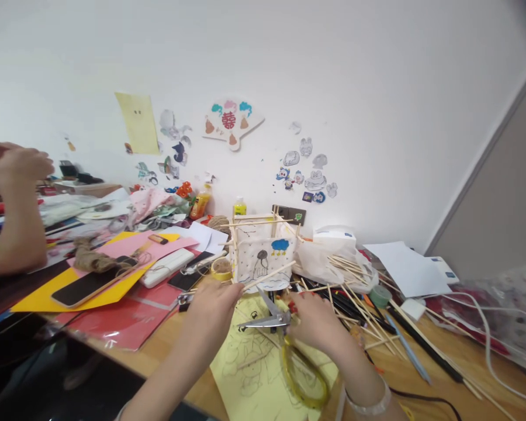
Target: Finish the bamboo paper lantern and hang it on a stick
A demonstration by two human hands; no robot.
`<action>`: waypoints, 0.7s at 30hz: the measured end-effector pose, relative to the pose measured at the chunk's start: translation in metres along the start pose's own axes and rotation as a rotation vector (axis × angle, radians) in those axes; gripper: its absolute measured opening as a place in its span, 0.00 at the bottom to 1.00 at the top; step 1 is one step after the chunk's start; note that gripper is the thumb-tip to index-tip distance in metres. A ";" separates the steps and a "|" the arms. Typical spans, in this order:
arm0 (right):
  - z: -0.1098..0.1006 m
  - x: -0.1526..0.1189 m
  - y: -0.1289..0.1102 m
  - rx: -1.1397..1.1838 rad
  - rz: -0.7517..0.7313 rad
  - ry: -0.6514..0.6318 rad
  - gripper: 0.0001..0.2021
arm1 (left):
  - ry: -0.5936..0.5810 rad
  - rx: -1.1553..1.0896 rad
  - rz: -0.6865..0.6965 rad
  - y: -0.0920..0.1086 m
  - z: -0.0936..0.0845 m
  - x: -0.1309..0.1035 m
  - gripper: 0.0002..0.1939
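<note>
My left hand [214, 307] is closed on a thin wooden stick [272, 276], which points up and to the right. My right hand [313, 321] is closed around one handle of a pair of scissors [304, 374]. The scissors' blades are spread apart and point left, below the stick. A large yellow handle loop hangs beneath my right hand, and the fingers are partly hidden. Just beyond both hands stands a box-shaped frame of wooden sticks [263, 223] with white drawn-on panels [263, 260]. A yellow sheet with pencil drawings [249, 374] lies under the hands.
Loose wooden sticks [368, 316] and pens cover the right side, near a green tape roll [380, 296]. On the left lie a phone [92, 282], coloured paper [127, 316] and a twine bundle [94, 255]. Another person's arm [20, 204] is at far left.
</note>
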State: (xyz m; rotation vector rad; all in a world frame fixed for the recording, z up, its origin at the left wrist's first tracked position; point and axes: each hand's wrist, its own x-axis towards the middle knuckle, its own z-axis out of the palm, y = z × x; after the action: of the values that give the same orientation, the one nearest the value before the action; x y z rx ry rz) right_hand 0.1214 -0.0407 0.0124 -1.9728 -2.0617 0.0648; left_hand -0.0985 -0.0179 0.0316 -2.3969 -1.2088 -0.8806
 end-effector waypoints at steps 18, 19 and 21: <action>0.027 0.002 -0.015 -0.097 -0.552 0.566 0.14 | 0.074 0.219 0.327 0.018 0.026 -0.007 0.08; 0.030 0.003 -0.014 -0.101 -0.566 0.550 0.13 | 0.062 0.212 0.327 0.020 0.028 -0.007 0.07; 0.034 0.005 -0.013 -0.117 -0.590 0.529 0.11 | 0.034 0.176 0.311 0.023 0.031 -0.007 0.07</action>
State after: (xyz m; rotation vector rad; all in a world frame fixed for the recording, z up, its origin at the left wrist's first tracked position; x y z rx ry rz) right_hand 0.1007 -0.0316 -0.0162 -1.1737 -2.1928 -0.6345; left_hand -0.0714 -0.0195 0.0040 -2.3306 -0.8314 -0.6842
